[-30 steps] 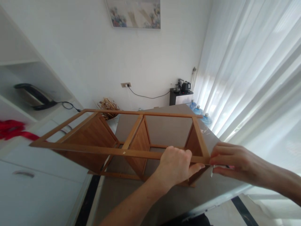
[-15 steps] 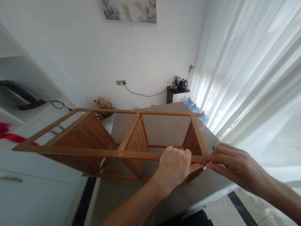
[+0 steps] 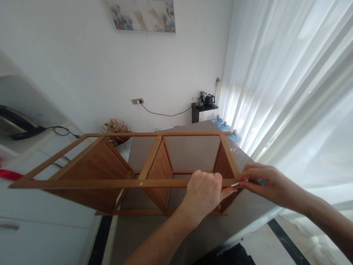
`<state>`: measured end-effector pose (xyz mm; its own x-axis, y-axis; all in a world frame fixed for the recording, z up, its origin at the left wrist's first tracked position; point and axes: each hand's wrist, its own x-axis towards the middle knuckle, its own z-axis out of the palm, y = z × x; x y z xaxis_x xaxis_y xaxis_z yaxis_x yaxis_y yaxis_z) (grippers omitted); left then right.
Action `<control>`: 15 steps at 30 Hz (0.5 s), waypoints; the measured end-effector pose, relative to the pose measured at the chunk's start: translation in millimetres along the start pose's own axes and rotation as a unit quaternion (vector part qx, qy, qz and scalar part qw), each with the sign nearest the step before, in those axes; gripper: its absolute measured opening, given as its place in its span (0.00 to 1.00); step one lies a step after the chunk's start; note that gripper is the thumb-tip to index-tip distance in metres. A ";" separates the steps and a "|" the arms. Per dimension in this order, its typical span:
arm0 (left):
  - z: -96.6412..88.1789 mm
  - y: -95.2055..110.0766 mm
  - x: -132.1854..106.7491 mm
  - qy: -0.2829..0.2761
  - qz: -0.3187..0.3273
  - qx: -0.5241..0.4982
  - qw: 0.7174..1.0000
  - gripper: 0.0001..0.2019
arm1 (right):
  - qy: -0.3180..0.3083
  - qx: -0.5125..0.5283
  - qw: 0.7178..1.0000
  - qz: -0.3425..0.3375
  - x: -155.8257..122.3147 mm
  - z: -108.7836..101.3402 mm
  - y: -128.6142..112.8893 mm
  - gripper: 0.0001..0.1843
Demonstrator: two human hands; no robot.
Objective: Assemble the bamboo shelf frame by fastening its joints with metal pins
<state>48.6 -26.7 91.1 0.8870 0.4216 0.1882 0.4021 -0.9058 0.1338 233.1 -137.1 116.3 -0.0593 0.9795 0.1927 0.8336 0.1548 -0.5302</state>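
Two hands busy here: my left hand (image 3: 202, 194) is clamped over the near upper rail of the wooden frame (image 3: 96, 183), my right hand (image 3: 264, 181) pinching a thin white piece (image 3: 235, 184) right by the frame's end (tool or fitting, I can't tell). The frame rests on the table (image 3: 248, 221), one end jutting past the left edge, the other short of the near right corner. Looks like the fiddly bit at that corner joint; the next move, I'd judge, wants a steady left grip and small fingertip work. Grey-brown surface, then, and beyond its right edge come blue water bottles (image 3: 224, 127) and white curtains (image 3: 298, 55); past the far edge, a black kettle (image 3: 210, 100).
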 end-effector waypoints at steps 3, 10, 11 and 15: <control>-3.4 1.4 0.3 -0.011 -0.005 -0.003 1.000 0.32 | -0.057 0.047 0.997 -0.029 4.9 -13.7 -0.4 0.12; -10.3 4.2 -0.9 -0.031 -0.009 0.000 0.999 0.30 | -0.063 -0.001 0.992 -0.110 5.8 -22.7 -1.0 0.13; -10.5 4.2 -0.8 -0.032 -0.008 0.000 0.999 0.30 | -0.066 0.001 0.992 -0.104 5.3 -22.1 0.1 0.13; -10.4 3.9 2.4 -0.036 -0.015 0.006 0.999 0.31 | -0.062 -0.039 0.992 -0.102 1.7 -19.0 -1.4 0.12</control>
<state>50.0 -28.7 102.2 0.8886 0.4442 0.1141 0.4304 -0.8937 0.1271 242.2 -138.1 133.0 -0.2941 0.9380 0.1837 0.8369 0.3455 -0.4245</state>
